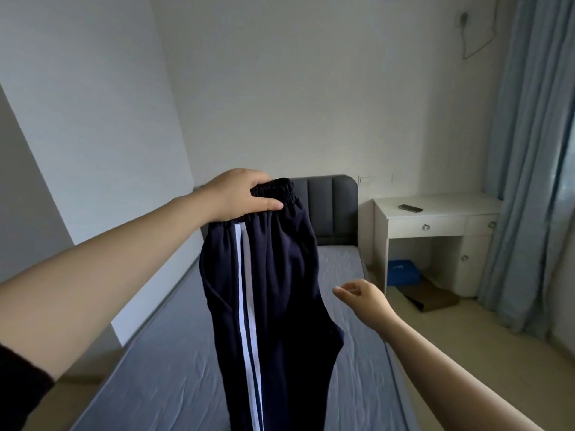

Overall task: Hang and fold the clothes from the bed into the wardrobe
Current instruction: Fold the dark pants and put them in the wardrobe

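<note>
Trousers (273, 290): navy, white side stripe, hung lengthwise above the bed (155, 384). Left hand (241, 197) grips the waistband at top. Right hand (362, 298), fingers loose and empty, just right of the trousers at mid-length, nearer the legs.

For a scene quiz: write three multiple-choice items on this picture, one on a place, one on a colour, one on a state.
1. Where does the dark device lie?
A. on the desk
B. on a chair
C. on a shelf

2. What colour is the trousers' brightest stripe?
A. red
B. white
C. yellow

3. How is the right hand?
A. pinching a sock
B. gripping a hanger
C. open, holding nothing

Key: A, it rests on the desk top; B, a white band runs down the navy leg; C, its fingers are relaxed, and only the left hand grips the trousers.
</note>
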